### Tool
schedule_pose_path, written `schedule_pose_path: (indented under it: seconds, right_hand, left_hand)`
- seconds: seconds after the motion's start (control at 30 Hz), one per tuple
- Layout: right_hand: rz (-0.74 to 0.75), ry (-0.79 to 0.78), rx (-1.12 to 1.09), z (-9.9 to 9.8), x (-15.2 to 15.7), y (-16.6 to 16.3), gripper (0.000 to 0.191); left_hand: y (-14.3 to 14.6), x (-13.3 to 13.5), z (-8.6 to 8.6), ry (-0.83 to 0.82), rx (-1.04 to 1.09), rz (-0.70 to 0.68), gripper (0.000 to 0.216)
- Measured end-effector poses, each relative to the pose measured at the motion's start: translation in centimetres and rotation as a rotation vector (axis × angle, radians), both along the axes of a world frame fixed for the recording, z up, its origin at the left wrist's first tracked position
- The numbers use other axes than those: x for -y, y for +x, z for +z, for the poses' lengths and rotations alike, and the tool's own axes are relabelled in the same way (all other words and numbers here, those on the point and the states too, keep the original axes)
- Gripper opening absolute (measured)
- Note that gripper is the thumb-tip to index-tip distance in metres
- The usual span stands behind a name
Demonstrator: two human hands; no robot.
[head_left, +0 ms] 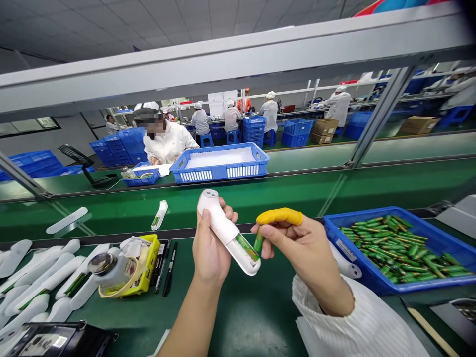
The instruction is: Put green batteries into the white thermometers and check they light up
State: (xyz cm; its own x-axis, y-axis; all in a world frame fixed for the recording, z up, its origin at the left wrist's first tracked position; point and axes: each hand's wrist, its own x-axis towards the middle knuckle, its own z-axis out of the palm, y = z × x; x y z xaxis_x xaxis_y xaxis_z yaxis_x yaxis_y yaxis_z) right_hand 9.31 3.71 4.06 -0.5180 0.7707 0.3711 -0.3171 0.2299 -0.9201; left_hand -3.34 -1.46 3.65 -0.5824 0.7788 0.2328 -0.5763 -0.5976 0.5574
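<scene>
My left hand (213,248) is wrapped round a white infrared thermometer (223,218), its sensor end up and its handle slanting down to the right. The handle's battery compartment is uncovered, and a green battery (245,247) lies inside. Between thumb and fingers, my right hand (290,233) pinches another green battery (259,240), close beside the compartment. A yellow finger cot (279,216) covers that hand's index finger. At the right, a blue bin (372,277) holds many green batteries.
White thermometers (48,270) lie piled at the left, near a yellow basket (148,267) with a bottle (111,272) and black pens (170,270). Another thermometer (159,214) rests on the green belt (297,191). Beyond are a blue tray (219,172) and a co-worker (169,139).
</scene>
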Motion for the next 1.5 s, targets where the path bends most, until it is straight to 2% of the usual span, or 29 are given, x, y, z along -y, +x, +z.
schedule_pose_path:
  seconds: [0.17,0.23,0.4,0.5,0.57,0.67,0.77,0.87,0.97,1.07,1.2,1.33,1.43,1.5]
  right_hand:
    - [-0.04,0.023,0.03,-0.6,0.4,-0.6,0.023]
    - [-0.071,0.077,0.057,-0.8,0.3,-0.7,0.023]
    - [-0.215,0.368,0.222,-0.8,0.0,-0.5,0.013]
    - [-0.163,0.512,0.28,-0.7,0.0,-0.6,0.01]
    - [-0.101,0.621,0.306,-0.7,0.2,-0.7,0.015]
    - [-0.057,0.74,0.335,-1.0,0.6,-0.9,0.034]
    - [-0.162,0.793,0.288,-1.7,0.8,-1.0,0.031]
    - [-0.283,0.748,0.246,-2.2,0.5,-1.0,0.022]
    - [-0.293,0.58,0.214,-1.9,0.0,-0.9,0.019]
    - [-0.161,0.355,0.189,-1.2,-0.2,-0.7,0.02]
    - [0.047,0.136,0.188,-0.5,0.1,-0.4,0.026]
    - [0.178,0.018,0.197,-0.1,0.2,-0.3,0.035]
    - [0.335,-0.027,0.255,0.1,0.1,-0.3,0.036]
    - [0.372,0.003,0.295,0.1,0.2,-0.2,0.033]
  left_hand:
    - [1.0,0.0,-0.5,0.006,-0.056,0.015,0.017]
    - [1.2,0.0,-0.6,-0.005,-0.047,0.012,0.019]
    - [1.1,0.1,-0.6,-0.021,0.008,0.084,0.029]
    - [1.0,0.1,-0.5,-0.027,0.005,0.098,0.034]
    - [0.8,0.0,-0.5,-0.034,0.021,0.134,0.035]
    - [0.5,-0.1,-0.4,-0.042,0.085,0.211,0.034]
    - [0.3,-0.1,-0.5,-0.034,0.099,0.219,0.036]
    - [0.2,0.0,-0.5,0.012,0.016,0.137,0.038]
    - [0.4,0.1,-0.3,0.063,-0.121,-0.012,0.04]
    - [0.5,0.3,-0.2,0.026,-0.278,-0.072,0.043]
    - [0.3,0.6,-0.1,-0.083,-0.41,0.029,0.035]
    - [-0.7,0.7,-0.3,-0.091,-0.424,-0.026,0.039]
    - [-1.5,0.4,-0.7,0.015,-0.48,-0.07,0.048]
    - [-1.9,0.2,-1.0,0.079,-0.51,-0.099,0.045]
